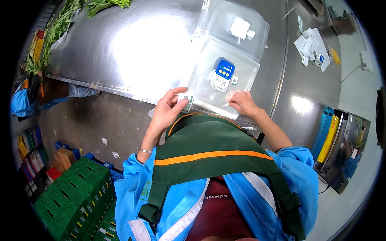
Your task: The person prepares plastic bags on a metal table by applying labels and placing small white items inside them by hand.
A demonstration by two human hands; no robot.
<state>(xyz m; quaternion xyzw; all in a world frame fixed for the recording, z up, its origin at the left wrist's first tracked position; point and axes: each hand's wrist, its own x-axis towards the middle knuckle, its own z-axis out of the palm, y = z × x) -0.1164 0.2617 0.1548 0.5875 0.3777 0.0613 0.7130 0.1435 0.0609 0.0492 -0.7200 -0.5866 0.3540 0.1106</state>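
Note:
My left hand point(165, 110) is at the table's near edge, its thumb and fingers closed on a strip of white-and-green labels point(186, 103). My right hand point(244, 103) has its fingertips pinched together over a clear plastic sheet point(206, 80); a small whitish bit shows at them, too small to name. On that sheet, between and beyond my hands, lies a small blue-and-dark device point(224, 67) with a white printed label point(219, 82) at its near end. A separate small square label point(234, 80) lies just to its right.
A white device point(240, 28) rests on more clear plastic farther back on the metal table point(96, 48). Leafy greens point(66, 18) lie at the far left, near another person's blue sleeve point(23, 100). Papers point(311, 48) are at right. Green crates point(74, 193) stand lower left.

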